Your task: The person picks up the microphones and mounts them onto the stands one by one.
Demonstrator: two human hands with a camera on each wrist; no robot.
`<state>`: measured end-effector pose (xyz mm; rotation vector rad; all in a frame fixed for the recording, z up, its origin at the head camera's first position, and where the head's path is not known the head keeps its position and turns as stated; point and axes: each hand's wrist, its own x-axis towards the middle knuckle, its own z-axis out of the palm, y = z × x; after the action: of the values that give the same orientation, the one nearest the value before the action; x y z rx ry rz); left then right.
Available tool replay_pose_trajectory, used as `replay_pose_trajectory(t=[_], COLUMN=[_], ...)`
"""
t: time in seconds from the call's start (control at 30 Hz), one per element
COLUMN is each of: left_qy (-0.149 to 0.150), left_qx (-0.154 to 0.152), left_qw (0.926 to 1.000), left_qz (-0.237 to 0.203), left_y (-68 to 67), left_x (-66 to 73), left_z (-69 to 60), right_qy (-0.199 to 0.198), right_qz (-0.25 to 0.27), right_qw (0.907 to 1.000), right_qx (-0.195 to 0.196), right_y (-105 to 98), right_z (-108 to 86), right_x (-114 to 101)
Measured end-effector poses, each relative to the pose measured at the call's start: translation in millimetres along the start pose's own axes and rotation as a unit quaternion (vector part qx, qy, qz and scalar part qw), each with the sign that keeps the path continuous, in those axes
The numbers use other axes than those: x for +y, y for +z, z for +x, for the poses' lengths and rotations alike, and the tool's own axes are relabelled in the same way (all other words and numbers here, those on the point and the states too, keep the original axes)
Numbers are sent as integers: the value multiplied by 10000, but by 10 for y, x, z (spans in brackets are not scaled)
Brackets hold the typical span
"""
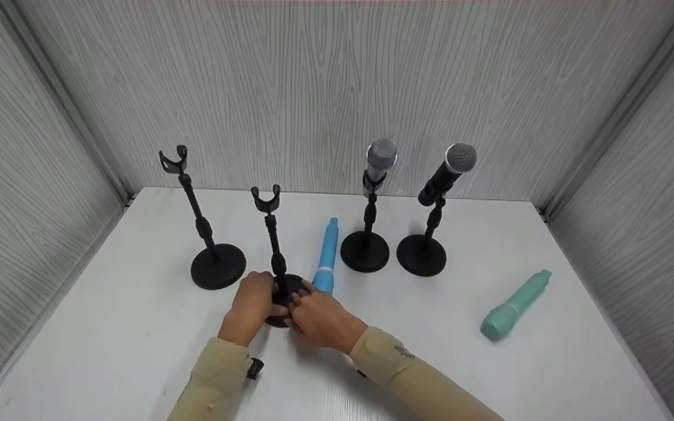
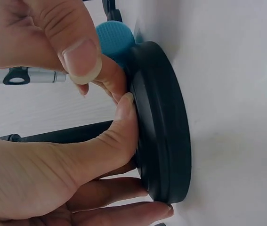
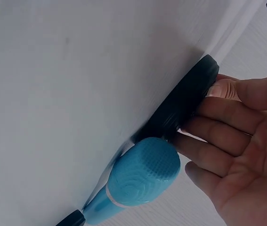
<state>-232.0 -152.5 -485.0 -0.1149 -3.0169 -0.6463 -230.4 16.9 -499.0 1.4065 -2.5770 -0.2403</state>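
A black microphone stand (image 1: pixel 274 245) with an empty U-shaped clip stands upright in front of me. My left hand (image 1: pixel 253 304) grips the left side of its round base (image 2: pixel 164 127), thumb on the upper face and fingers at the edge. On the base's other side my right hand (image 1: pixel 320 316) holds on with bent fingers, their tips partly hidden in the head view. Close behind the right fingers lies a blue microphone (image 1: pixel 327 251), its head beside the base in the right wrist view.
Another stand with an empty clip (image 1: pixel 217 266) is at the left. Two stands at the back right carry a silver microphone (image 1: pixel 381 155) and a black one (image 1: pixel 447 172). A green microphone (image 1: pixel 515 307) lies at the right. Grey panels (image 1: pixel 313 88) enclose the white table (image 1: pixel 114 327).
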Motion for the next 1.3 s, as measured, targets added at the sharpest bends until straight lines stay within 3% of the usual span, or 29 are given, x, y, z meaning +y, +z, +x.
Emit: replay_pose_trajectory(t=[0.17,0.3,0.5,0.67,0.83,1.0,1.2,1.3], left_qy=[31,-9,83,186,424,565,670,765], left_qx=[159,153,115,64,127,-26,-217,-274], left_qw=[9998,9994,9994,9990,9988,9979,9960,9948], left_qz=[-122,-299,-324,-398,-219,-322,-552,-621], left_y=[31,47,77,113,143,152,168,185], left_x=[45,102,167,225,287,364,456,492], left_z=[-90,-160,-221,-262,-296,-323,-336,-337], right_qy=[72,29,-108,-143,-128,-100,192,256], right_qz=[147,-106,-602,-525,-231,131,1565,1964], right_qw=[9995,9992,9981,9984,9995,9998,9875,9802], right_qx=[-252,-373,-57,181,162,-66,-92,-39], right_y=[-21,-32,-3,0,-30,-94,-163,-167], right_z=[-90,-154,-278,-391,-467,-550,-643,-691], right_x=[-45,-51,-16,34,69,119,210,248])
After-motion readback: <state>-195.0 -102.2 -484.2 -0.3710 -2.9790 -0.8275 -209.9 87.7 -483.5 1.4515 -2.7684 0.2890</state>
